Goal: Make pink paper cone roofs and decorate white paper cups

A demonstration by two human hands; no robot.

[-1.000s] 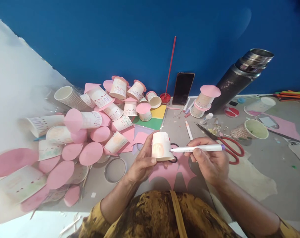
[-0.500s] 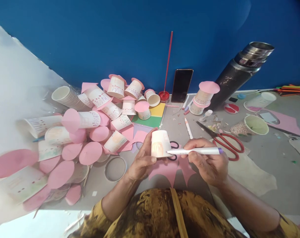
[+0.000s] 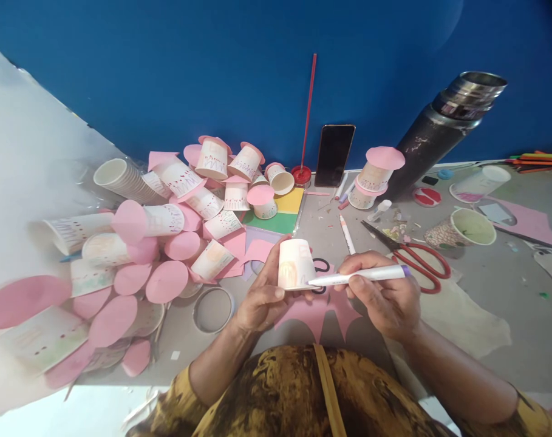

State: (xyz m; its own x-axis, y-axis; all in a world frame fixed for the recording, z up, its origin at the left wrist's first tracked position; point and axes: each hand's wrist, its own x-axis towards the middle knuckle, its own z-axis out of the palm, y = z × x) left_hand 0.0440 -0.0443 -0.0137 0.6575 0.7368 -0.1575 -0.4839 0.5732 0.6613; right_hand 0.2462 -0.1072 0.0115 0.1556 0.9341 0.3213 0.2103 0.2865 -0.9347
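Observation:
My left hand (image 3: pixel 260 298) is closed around a small white paper cup (image 3: pixel 296 262), which is turned upside down and carries faint orange colouring on its side. In my right hand (image 3: pixel 387 300) is a white marker (image 3: pixel 362 276) with a purple end, lying almost level. Its tip meets the cup's lower right side, near the rim. Behind the cup, black scissor handles (image 3: pixel 321 265) show in part, and cut pink paper (image 3: pixel 305 315) lies below on the table.
Decorated cups with pink paper discs (image 3: pixel 167 281) crowd the left. Red-handled scissors (image 3: pixel 424 261) lie to the right, near a patterned cup (image 3: pixel 460 228). A phone (image 3: pixel 334 155) and a dark flask (image 3: pixel 433 145) stand by the blue wall. A grey tape ring (image 3: pixel 196 317) lies left of my forearm.
The marker's tip has shifted very slightly down and right along the cup, and its rear end has risen a little. Both hands keep their hold.

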